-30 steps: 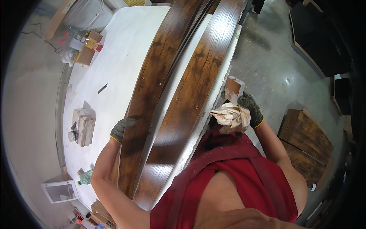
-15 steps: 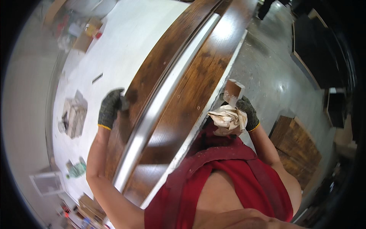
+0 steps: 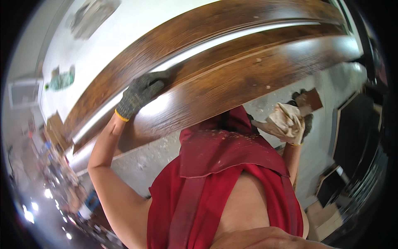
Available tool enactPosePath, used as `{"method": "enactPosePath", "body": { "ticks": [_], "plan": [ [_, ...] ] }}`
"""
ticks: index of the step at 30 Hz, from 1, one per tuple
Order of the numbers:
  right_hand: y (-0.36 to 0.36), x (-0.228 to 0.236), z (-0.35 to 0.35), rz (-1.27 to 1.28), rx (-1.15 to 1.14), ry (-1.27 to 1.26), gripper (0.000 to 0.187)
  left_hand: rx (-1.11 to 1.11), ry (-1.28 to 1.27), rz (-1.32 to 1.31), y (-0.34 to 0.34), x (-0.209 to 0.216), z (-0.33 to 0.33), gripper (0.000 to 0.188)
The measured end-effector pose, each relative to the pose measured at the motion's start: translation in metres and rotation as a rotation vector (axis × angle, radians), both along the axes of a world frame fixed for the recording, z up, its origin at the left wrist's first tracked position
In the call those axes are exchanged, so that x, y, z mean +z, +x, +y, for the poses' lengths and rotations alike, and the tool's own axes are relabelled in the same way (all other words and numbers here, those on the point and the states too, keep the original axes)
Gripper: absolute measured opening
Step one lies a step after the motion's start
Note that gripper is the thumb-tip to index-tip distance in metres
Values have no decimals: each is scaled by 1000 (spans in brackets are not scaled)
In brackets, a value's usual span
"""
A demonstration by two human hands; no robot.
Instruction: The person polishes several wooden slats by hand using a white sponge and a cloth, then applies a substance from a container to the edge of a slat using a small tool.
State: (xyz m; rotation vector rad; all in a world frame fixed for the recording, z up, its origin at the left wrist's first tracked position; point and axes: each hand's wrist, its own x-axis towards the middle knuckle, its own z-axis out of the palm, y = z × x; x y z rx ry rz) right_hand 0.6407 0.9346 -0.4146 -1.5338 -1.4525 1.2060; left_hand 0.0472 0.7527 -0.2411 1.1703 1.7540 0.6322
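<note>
Resting left hand [image 3: 139, 96], in dark grey-green knit glove with yellow cuff, across far edge of long glossy brown wood-grain board [image 3: 219, 87], with thumb parted from fingers; cannot tell whether gripping or only pressing; gripping in right hand [image 3: 308, 126], likewise gloved and partly hidden, crumpled cream cloth with brown stains [image 3: 289, 123] together with flat rectangular brown-faced block [image 3: 310, 101]; holding both clear of near edge of board, to right of dark red apron with pale flecks [image 3: 232, 153]; noting board lengthwise in front of body, with whitish glare near both ends; seeing second long brown wood-grain board [image 3: 182, 35] beyond, roughly alongside, with white strip visible between; observing on white tabletop [image 3: 141, 27] translucent green plastic bottle [image 3: 62, 80] at left and blurred greyish block-shaped object [image 3: 93, 18] near upper edge; finding dark flat panels [image 3: 356, 128] at far right.
</note>
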Motion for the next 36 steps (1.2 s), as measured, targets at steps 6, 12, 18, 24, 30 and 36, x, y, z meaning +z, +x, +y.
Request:
{"method": "enactPosePath", "body": {
  "ticks": [6,12,18,24,30,36],
  "plan": [
    [-21,79,28,-84,17,45,51,-335,721,658,-21,-11,-58,43],
    [-142,216,39,40,709,45,73,172,461,412,36,14,-96,36],
    [-256,249,2,-562,1214,657,74,315,383,437,41,10,-102,34],
    [-283,264,-11,-924,1362,885,74,129,660,804,44,-1,-105,35],
    [-302,265,-8,-794,1480,845,79,577,351,330,33,11,-122,29],
    [-277,256,40,-698,1544,683,78,664,203,358,36,11,-120,30]
  ]
}}
